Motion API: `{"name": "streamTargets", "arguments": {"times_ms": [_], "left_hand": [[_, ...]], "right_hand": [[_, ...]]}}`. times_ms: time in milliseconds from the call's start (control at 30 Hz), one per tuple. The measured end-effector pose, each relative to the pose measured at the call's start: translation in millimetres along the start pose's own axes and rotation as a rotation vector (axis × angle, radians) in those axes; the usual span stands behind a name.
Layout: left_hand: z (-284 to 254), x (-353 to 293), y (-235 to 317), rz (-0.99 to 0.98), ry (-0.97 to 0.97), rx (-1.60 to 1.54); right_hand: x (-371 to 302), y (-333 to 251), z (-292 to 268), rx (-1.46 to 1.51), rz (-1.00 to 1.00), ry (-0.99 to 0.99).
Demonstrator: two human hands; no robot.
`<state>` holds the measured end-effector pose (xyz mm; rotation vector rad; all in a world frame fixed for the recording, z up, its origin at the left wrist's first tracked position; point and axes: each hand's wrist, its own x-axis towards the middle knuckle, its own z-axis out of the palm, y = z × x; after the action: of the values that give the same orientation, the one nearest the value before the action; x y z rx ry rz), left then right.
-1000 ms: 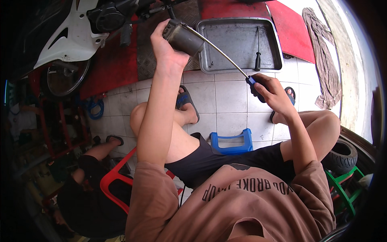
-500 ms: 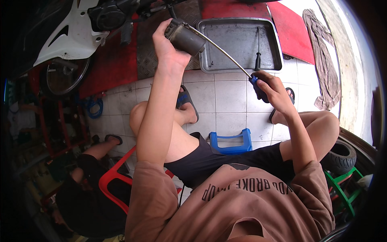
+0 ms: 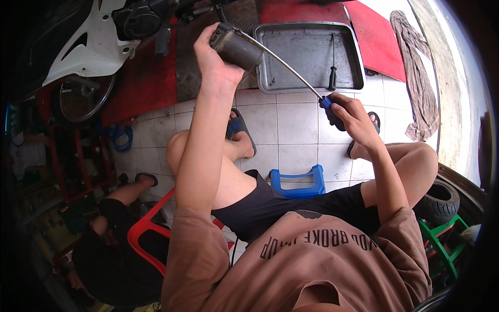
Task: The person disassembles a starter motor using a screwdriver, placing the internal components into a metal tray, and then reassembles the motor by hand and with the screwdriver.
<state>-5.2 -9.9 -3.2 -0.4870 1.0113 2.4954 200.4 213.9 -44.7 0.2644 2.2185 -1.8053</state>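
In my left hand (image 3: 215,65) is a dark grey, cylindrical metal part (image 3: 241,51), gripped with my palm under it and fingers behind it, partly hidden. My right hand (image 3: 353,114) is wrapped round the blue and black handle (image 3: 332,113) of a long screwdriver (image 3: 291,68). Its thin steel shaft slopes up to the left, and the tip meets the upper end of the cylindrical part. Exactly what the tip sits in is too small to tell. Behind the shaft lies a grey metal tray (image 3: 312,89) holding a second screwdriver (image 3: 332,75) with a dark handle and a small bolt (image 3: 273,81).
A partly white motorbike (image 3: 91,47) stands at the far left over red and metal plates. A brown cloth (image 3: 416,78) lies at the far right. Near my legs are a blue stool (image 3: 299,184), a red chair (image 3: 148,226) and a tyre (image 3: 441,203). Another person (image 3: 112,244) sits at the lower left.
My left hand and the cylindrical part have shifted slightly to the left. My right hand and the screwdriver have followed by a little, the tip still at the part.
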Motion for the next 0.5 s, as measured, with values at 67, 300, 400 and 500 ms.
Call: {"name": "streamTargets", "arguments": {"times_ms": [67,300,400,500], "left_hand": [[-0.2,0.2,0.3,0.007,0.009,0.002],[1.2,-2.8,0.6,-0.004,0.018,-0.003],[2.9,-3.5,0.1,-0.006,0.029,0.0],[1.5,-1.0,0.5,-0.007,0.014,-0.006]], "right_hand": [[-0.6,-2.9,0.7,-0.059,-0.031,0.002],[-3.6,-6.3,3.2,-0.156,-0.087,0.068],[-3.0,-12.0,-0.3,-0.102,-0.031,0.021],[-1.0,2.8,-1.4,0.051,-0.026,0.015]]}}
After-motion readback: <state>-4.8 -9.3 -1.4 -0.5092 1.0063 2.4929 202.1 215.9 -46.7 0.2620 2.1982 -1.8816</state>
